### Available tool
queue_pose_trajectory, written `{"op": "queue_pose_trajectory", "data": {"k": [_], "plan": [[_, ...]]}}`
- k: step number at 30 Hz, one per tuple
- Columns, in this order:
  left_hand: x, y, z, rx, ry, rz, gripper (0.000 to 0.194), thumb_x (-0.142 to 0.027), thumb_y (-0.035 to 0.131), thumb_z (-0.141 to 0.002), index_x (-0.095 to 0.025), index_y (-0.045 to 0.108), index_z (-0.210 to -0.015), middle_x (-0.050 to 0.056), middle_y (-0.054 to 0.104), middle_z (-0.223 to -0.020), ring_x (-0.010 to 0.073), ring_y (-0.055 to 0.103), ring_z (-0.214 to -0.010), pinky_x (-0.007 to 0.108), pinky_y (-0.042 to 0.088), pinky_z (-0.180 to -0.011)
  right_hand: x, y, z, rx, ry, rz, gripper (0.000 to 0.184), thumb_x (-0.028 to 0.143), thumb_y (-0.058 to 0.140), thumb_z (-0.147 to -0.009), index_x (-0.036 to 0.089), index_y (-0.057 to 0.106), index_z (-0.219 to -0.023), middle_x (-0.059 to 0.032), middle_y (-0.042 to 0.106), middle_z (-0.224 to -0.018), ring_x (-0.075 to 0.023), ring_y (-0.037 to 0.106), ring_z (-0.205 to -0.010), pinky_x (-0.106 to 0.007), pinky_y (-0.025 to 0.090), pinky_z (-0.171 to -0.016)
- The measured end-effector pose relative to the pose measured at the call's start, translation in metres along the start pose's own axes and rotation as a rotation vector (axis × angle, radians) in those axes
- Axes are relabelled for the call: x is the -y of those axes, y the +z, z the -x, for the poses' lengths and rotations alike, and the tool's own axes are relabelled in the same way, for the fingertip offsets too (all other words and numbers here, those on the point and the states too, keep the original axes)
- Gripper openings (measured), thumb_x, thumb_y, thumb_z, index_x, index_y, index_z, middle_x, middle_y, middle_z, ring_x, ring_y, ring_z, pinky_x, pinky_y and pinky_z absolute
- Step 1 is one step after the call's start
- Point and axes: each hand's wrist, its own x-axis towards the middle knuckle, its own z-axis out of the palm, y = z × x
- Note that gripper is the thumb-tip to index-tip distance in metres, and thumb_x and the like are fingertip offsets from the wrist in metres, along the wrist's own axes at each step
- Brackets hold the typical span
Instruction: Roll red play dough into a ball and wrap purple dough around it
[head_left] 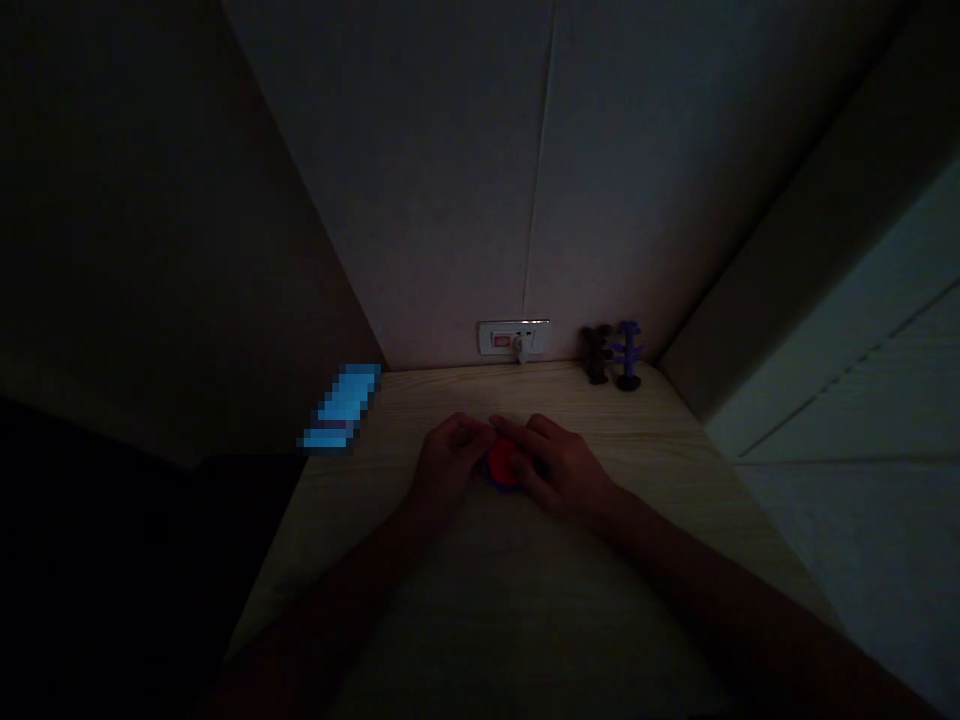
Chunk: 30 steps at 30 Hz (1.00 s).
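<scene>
A round red disc with a blue rim (502,463) lies at the middle of the wooden tabletop (525,590). My left hand (450,455) has its fingers curled, with thumb and fingertips pinching the disc's left edge. From the other side, my right hand (559,462) grips the disc, its thumb on the near right part and its fingers reaching over the far edge. The dim light hides the disc's finer details and its underside.
Two small figures stand at the back right, one dark brown (597,355) and one purple (629,355). Behind the table, a wall socket (514,338) holds a white plug (521,348). A glowing, pixelated blue screen (343,405) is at the left edge. Walls enclose the back.
</scene>
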Motion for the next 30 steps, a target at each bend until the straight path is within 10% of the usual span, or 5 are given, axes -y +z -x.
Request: {"op": "queue_pose_trajectory", "data": {"k": [9,16,24,30], "plan": [[-0.008,0.004,0.002,0.033,-0.155,0.230,0.030,-0.032,0.089,-0.067,-0.013,0.075,-0.086,0.005,0.075,-0.080,0.0166,0.071,-0.068,0.027,0.059,-0.063,-0.003,0.001,-0.003,-0.023,-0.035,0.055,0.036,0.025,0.046,-0.103,0.015,0.065,-0.133,-0.0080,0.065,-0.086,-0.0177,0.062,-0.067,-0.029,0.051,-0.061],[-0.013,0.006,0.004,0.080,-0.162,0.257,0.040,-0.028,0.091,-0.068,-0.017,0.082,-0.105,0.010,0.081,-0.099,0.0213,0.076,-0.082,0.032,0.062,-0.074,0.000,-0.005,0.000,-0.237,0.059,-0.114,0.033,0.025,0.047,-0.105,0.020,0.065,-0.132,-0.0108,0.076,-0.113,-0.0224,0.073,-0.100,-0.034,0.058,-0.086],[-0.010,0.005,0.007,0.052,-0.116,0.087,0.033,-0.032,0.092,-0.066,-0.015,0.084,-0.094,0.011,0.082,-0.094,0.0225,0.076,-0.081,0.033,0.061,-0.075,0.002,-0.002,0.005,-0.135,-0.018,0.050,0.039,0.031,0.040,-0.106,0.015,0.066,-0.132,-0.0091,0.067,-0.084,-0.0190,0.063,-0.068,-0.031,0.052,-0.060],[-0.012,0.005,0.002,0.002,-0.078,0.153,0.034,-0.028,0.094,-0.060,-0.015,0.082,-0.089,0.010,0.082,-0.090,0.0219,0.075,-0.077,0.035,0.062,-0.074,0.006,-0.006,0.007,-0.223,0.287,-0.433,0.054,0.047,0.026,-0.110,0.020,0.053,-0.147,-0.0083,0.072,-0.095,-0.0215,0.069,-0.081,-0.036,0.057,-0.074]]}}
